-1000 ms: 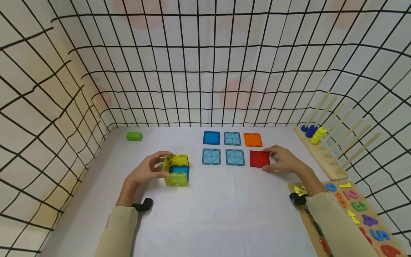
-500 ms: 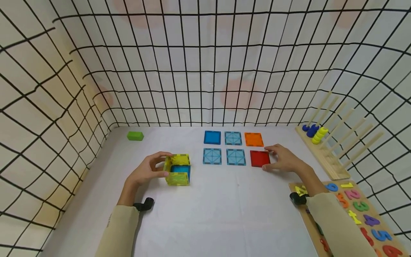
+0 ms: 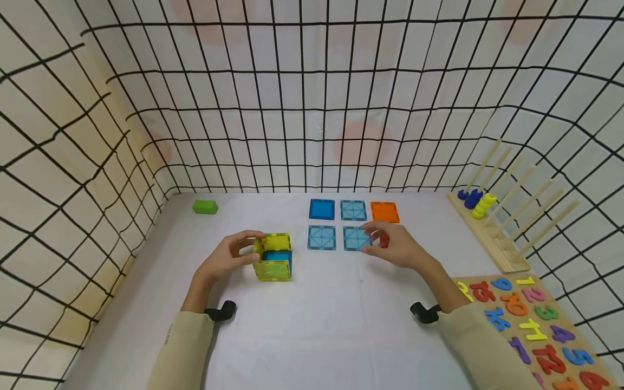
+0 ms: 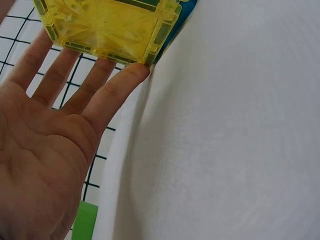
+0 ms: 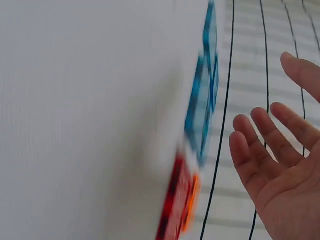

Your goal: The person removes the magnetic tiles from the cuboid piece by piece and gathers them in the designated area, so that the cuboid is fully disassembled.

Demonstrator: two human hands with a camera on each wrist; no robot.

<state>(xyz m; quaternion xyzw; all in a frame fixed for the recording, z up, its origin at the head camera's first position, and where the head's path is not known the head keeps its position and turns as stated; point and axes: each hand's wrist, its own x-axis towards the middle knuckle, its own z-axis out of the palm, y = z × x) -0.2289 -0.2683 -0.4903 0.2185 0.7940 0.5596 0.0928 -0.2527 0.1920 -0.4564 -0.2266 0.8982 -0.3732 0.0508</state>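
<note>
My left hand point(image 3: 225, 258) holds an open box of yellow magnetic tiles point(image 3: 274, 270) between thumb and fingers at its left side. Blue tiles point(image 3: 277, 255) form its floor and right side. In the left wrist view, the fingers point(image 4: 102, 97) touch a yellow tile. My right hand point(image 3: 398, 246) hovers with spread fingers, holding nothing, its fingertips over the edge of a light blue tile point(image 3: 355, 239). It hides most of the red tile point(image 3: 384, 240), which lies flat in the right wrist view.
A second light blue tile point(image 3: 322, 238), a dark blue tile point(image 3: 322, 209), another light blue tile point(image 3: 353, 210) and an orange tile point(image 3: 384, 211) lie flat nearby. A green block point(image 3: 205, 207) is back left. A peg stand point(image 3: 487, 238) and number board point(image 3: 531, 303) stand right; netting surrounds the table.
My right hand has left the red tile's right edge and moved left across it to the light blue tile. The yellow box has shifted slightly right with my left hand.
</note>
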